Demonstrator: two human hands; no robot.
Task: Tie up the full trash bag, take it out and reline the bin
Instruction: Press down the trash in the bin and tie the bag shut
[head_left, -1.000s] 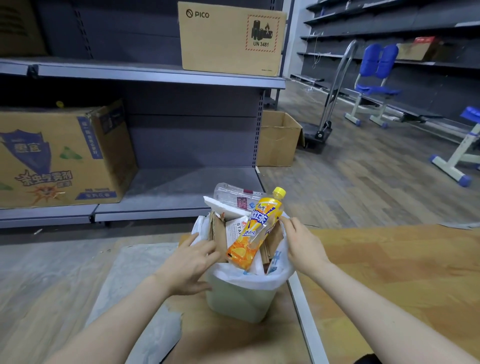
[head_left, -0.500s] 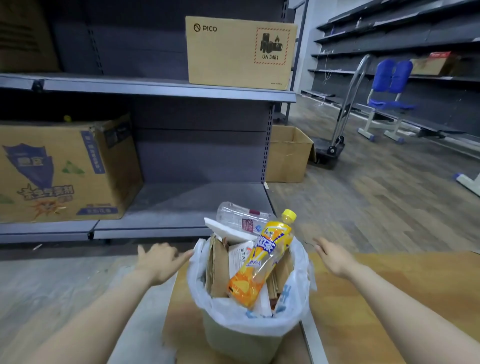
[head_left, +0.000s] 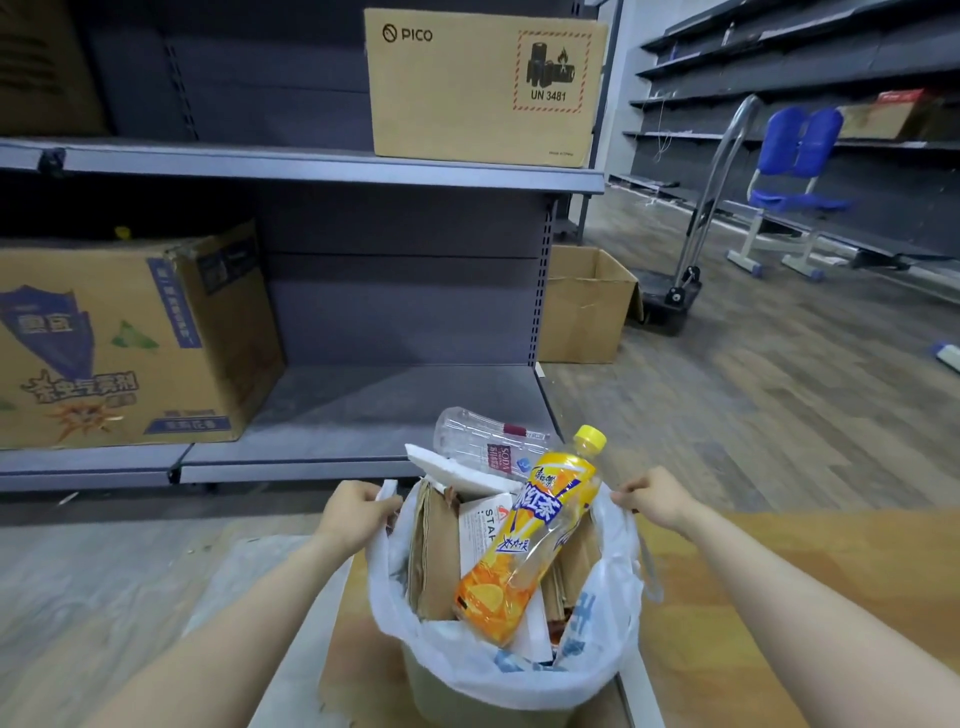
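A small pale green bin stands on the floor in front of me, lined with a white plastic trash bag folded over its rim. The bag is full: an orange drink bottle with a yellow cap, a clear soda bottle, brown cardboard pieces and white paper stick out of it. My left hand pinches the bag's edge on the left side. At the right side, my right hand grips the bag's edge and lifts it.
A grey shelf unit stands right behind the bin, with a printed carton low left and a PICO box above. An open carton, a hand truck and a blue chair stand further right. Orange board lies right.
Both hands were spread apart from the bin half a second ago; they have come back in and taken hold of the bag's edge on each side. The view moved closer.
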